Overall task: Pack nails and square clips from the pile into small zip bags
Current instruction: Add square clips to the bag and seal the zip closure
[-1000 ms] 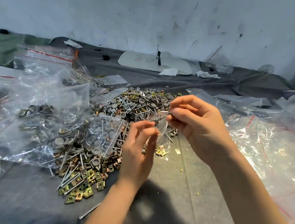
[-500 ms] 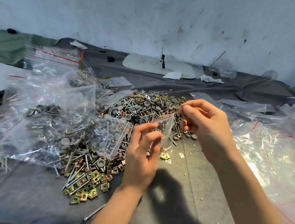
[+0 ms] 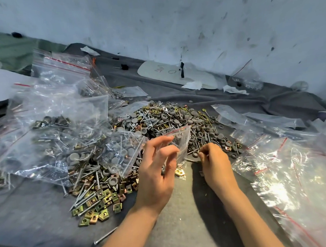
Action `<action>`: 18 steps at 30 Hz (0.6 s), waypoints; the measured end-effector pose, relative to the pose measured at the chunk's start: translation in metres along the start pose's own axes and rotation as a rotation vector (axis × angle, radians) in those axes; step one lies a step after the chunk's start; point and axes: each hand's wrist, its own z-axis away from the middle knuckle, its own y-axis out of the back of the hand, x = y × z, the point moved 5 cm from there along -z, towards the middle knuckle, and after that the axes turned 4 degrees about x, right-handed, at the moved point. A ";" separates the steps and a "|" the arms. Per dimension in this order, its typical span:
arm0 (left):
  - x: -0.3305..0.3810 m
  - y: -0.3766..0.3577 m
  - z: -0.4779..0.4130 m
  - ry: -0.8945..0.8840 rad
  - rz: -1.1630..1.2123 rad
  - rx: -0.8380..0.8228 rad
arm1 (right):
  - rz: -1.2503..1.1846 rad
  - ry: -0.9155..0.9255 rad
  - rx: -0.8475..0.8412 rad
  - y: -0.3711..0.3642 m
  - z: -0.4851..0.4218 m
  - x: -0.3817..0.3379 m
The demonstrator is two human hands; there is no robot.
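Against a scuffed white wall, note a grey cloth-covered counter carrying the whole job. Locate the pile at centre: nails, grey caps and square clips mixed, clips thickest along the near-left edge. Find 1 small zip bag raised just above the near edge of the pile, zip edge uppermost, pinched by its side between thumb and fingers of the left hand; read the other fingers as loosely curled, not clenched. Treat that hold as deliberate: mouth kept high and turned toward the right hand, probably for loading without a long reach. Check the right hand, low at the near edge of the pile and just beside the bag, fingertips bunched together as for a pick; contents of that pinch, if any, too small to tell. Judge the step as fetching the next part for this bag. Note filled bags heaped to the left and empty bags spread to the right, beside the picking hand, likely for keeping output apart from supply. Guard against spillage: thin film, 1-handed grip, sharp nail points.
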 end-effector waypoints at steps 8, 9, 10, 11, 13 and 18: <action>-0.002 0.000 0.001 -0.006 0.003 -0.001 | 0.280 0.130 -0.169 -0.010 0.002 0.001; -0.002 0.000 0.000 -0.009 -0.001 0.001 | 0.230 0.127 -0.150 -0.007 0.001 0.000; -0.001 -0.001 0.000 -0.010 -0.001 -0.006 | 0.133 0.095 -0.121 0.000 0.000 -0.002; 0.000 -0.002 0.001 -0.012 0.005 -0.021 | 0.008 0.056 -0.085 0.010 -0.001 -0.005; 0.002 -0.004 0.000 -0.028 0.029 -0.053 | -0.229 0.039 -0.004 0.037 -0.005 -0.021; 0.002 -0.007 0.003 -0.027 0.063 -0.110 | -0.563 0.212 0.130 0.104 0.000 -0.077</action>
